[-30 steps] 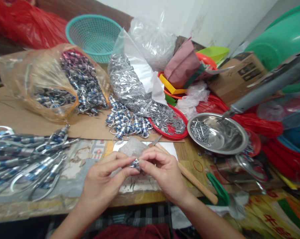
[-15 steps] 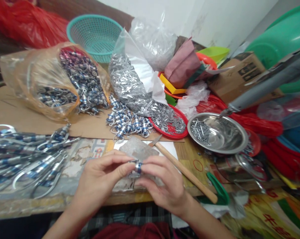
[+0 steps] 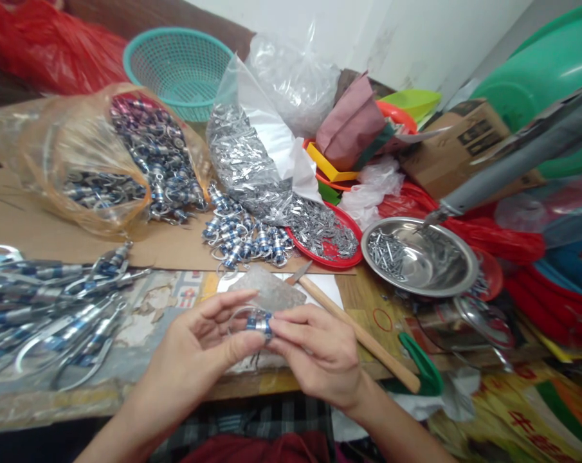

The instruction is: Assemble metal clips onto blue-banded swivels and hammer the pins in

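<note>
A small blue-and-silver metal fitting with a curved hook [image 3: 258, 323] is held above the bench's front part, its hook to the left. My right hand [image 3: 319, 350] pinches the fitting's right end between thumb and fingers. Around the hook side curls my left hand [image 3: 199, 344], thumb along the lower edge and index finger raised off it; its other fingers are partly hidden behind. Just beyond the hands lies a grey stone-like block [image 3: 266, 287] on white paper. Beside it rests a hammer [image 3: 358, 331] with a wooden handle.
Long hooked fittings [image 3: 73, 315] are heaped at left. Behind lie a bag of fittings [image 3: 150, 161], a loose pile [image 3: 245, 238] and a red plate [image 3: 361, 247] of small metal pieces. A steel bowl [image 3: 457, 276] holds pins beneath a grey bar [image 3: 512, 161].
The fitting has turned so that its hook and blue bands show. My left fingers have spread from their pinch, and the right fingers have closed on its right end.
</note>
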Available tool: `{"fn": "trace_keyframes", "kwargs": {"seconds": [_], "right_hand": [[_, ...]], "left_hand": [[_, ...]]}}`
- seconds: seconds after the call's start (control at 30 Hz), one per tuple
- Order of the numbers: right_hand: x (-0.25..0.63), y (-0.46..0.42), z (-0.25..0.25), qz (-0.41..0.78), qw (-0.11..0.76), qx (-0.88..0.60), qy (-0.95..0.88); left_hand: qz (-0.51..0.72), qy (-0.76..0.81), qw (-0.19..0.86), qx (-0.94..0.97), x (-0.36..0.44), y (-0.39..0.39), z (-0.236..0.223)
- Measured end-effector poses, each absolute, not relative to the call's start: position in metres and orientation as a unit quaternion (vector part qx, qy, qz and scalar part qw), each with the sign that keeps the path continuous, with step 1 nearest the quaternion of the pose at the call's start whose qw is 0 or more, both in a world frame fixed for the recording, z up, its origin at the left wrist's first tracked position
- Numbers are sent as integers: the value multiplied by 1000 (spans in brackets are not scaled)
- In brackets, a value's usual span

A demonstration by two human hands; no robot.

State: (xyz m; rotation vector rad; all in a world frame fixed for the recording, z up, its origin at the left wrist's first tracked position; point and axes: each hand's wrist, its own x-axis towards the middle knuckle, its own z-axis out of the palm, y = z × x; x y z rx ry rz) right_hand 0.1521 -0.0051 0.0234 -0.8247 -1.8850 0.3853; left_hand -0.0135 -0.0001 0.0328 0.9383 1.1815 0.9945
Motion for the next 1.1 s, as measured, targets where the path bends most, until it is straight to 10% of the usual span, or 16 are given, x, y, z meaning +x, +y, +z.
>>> {"fn": "trace_keyframes", "kwargs": {"seconds": [0.57,1.1], "right_hand": [[228,150,14,36,106,-733,-671],[184,56,43,227,325,-454,-798]], "left_hand": [[409,502,670,363,-11,8,7],[413,481,694,341,-14,12,7]]}}
